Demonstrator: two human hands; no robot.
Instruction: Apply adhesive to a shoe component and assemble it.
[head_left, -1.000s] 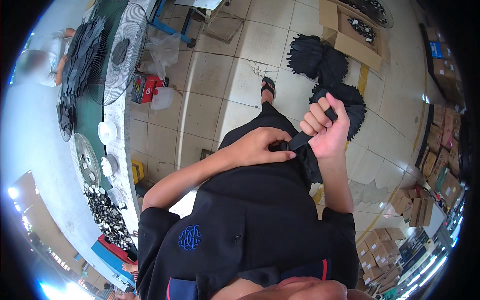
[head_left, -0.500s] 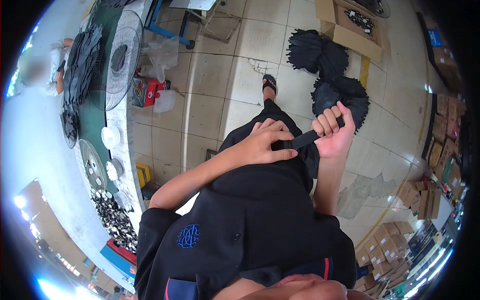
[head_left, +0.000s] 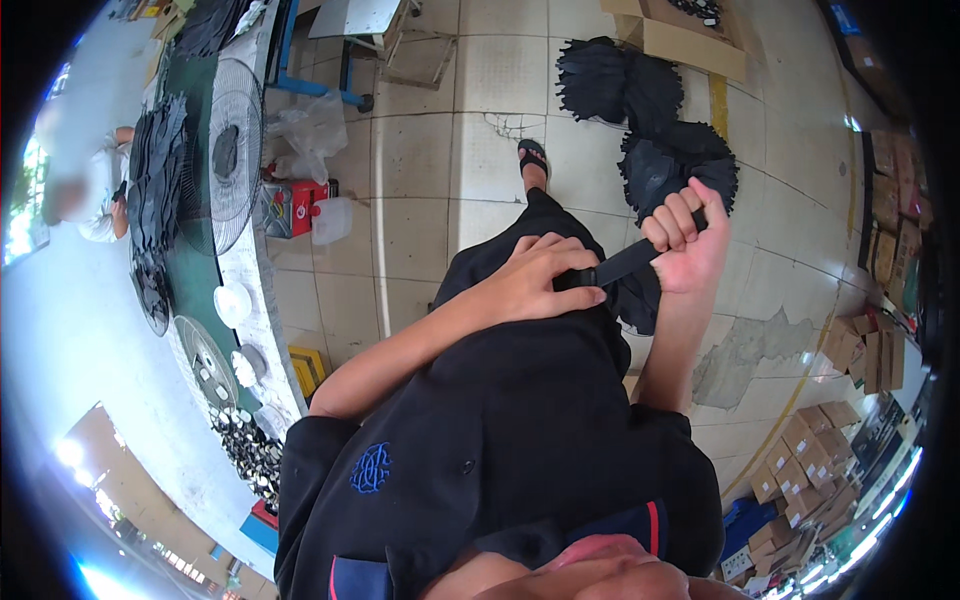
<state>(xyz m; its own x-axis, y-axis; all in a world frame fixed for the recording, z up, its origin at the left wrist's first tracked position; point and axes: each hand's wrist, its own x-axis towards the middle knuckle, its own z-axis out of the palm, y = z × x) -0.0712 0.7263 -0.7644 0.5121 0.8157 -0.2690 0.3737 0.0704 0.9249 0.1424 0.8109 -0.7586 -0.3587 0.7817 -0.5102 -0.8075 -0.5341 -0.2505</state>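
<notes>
Looks mid-step: your left hand (head_left: 545, 281) pinches the black strap (head_left: 628, 263), your right hand (head_left: 686, 238) fists it; not yet released.

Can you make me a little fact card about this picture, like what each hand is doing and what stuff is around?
Left hand: holds a flat black strap near the waist
Right hand: fist closed around the same strap, farther to the right
Strap: looks straight between the hands
Floor: black bundles with jagged edges on pale square tiles
Beyond the bundles: open brown cardboard box
Left side: round grey wire-caged fan
</notes>
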